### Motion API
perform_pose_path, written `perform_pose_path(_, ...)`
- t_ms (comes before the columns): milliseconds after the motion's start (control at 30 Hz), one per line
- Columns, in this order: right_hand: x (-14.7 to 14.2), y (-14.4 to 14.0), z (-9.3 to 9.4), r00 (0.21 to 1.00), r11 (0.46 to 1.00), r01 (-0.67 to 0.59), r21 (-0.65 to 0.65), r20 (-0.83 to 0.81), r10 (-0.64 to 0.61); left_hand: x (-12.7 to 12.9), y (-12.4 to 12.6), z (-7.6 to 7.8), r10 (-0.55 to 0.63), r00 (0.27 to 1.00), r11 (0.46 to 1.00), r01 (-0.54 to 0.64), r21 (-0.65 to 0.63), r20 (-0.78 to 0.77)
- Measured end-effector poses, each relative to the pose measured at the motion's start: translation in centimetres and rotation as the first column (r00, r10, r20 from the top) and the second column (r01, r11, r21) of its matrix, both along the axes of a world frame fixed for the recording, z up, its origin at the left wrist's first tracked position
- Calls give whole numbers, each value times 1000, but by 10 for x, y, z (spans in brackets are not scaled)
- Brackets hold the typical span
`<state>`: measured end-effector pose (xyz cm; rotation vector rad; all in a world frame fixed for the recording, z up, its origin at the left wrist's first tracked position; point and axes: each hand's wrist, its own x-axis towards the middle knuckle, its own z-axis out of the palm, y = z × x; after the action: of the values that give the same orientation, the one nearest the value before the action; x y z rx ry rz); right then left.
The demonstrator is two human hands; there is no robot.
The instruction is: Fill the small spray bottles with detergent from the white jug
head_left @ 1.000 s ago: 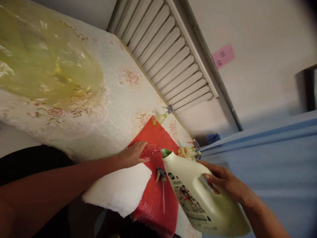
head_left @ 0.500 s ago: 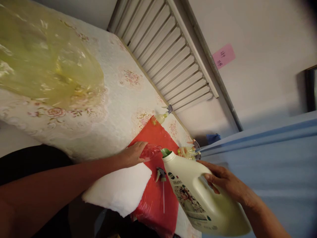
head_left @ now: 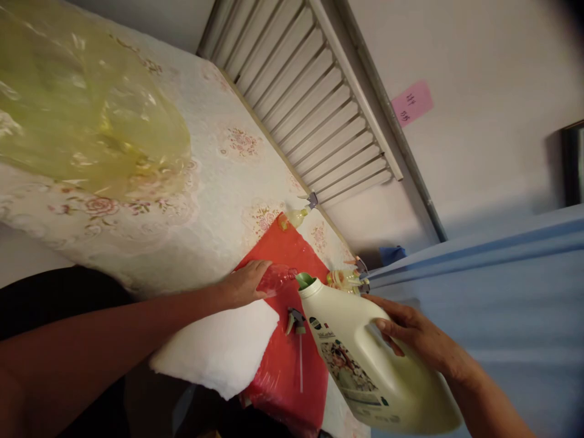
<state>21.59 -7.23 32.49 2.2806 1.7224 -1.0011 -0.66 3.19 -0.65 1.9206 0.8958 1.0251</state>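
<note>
The right hand (head_left: 417, 337) grips the jug (head_left: 369, 359) handle; the left hand (head_left: 244, 283) wraps the clear bottle (head_left: 276, 280), with the loose sprayer (head_left: 296, 322) on the red sheet (head_left: 292, 365) just below.

Yellow plastic bag (head_left: 86, 115) on floral cloth (head_left: 219, 182); white pad (head_left: 219, 353) beside red sheet (head_left: 283, 371); loose spray head (head_left: 295, 320) on it; pink note (head_left: 412, 103) on wall; slatted shutter (head_left: 314, 103).

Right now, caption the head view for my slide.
Right hand tilts a jug to a clear bottle held by the left hand over a red sheet.
</note>
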Motion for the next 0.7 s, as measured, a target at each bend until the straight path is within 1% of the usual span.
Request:
perform_pose_path(333, -3, 0, 1, 1000, 1000, 7, -5, 1, -7, -1, -1, 3, -4, 1000, 1000, 4, -6, 10)
perform_pose_path(500, -2, 0, 1, 1000, 1000, 7, 3, 3, -7, -1, 0, 1, -14, 1000, 1000, 15, -6, 15)
perform_pose_path(700, -2, 1, 1, 1000, 1000, 12, 3, -19, -12, -2, -1, 2, -18, 999, 999, 17, -32, -29)
